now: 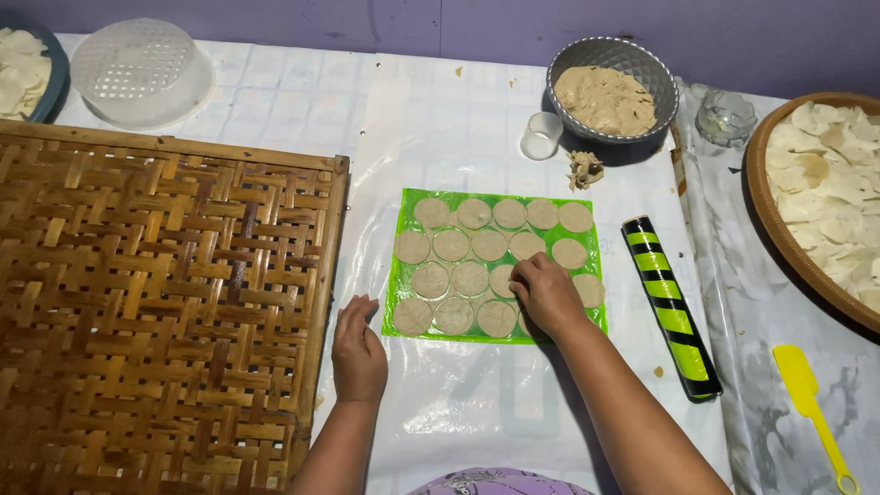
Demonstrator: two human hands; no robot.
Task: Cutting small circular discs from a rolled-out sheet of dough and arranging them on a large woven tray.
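1. Dough discs (470, 278) lie in rows on the green sheet (401, 275), mid-desk (458, 119).
2. Right hand (547, 295): fingers curled onto one disc's edge; lift gently, judging it fragile.
3. Left hand (357, 350): fingers flat, empty, beside the sheet's corner; keep it steadying.

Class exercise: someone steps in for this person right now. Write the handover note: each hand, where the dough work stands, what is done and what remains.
Left hand: flat on the white table cover, at the lower left corner of the green sheet; holds nothing.
Right hand: fingertips on a dough round in the sheet's third row; whether it has a grip on it cannot be told.
Done: flat dough rounds fill the sheet in four rows.
Left: the woven bamboo tray on the left holds no rounds. More dough sits in the grey bowl. The striped roller lies to the right of the sheet.
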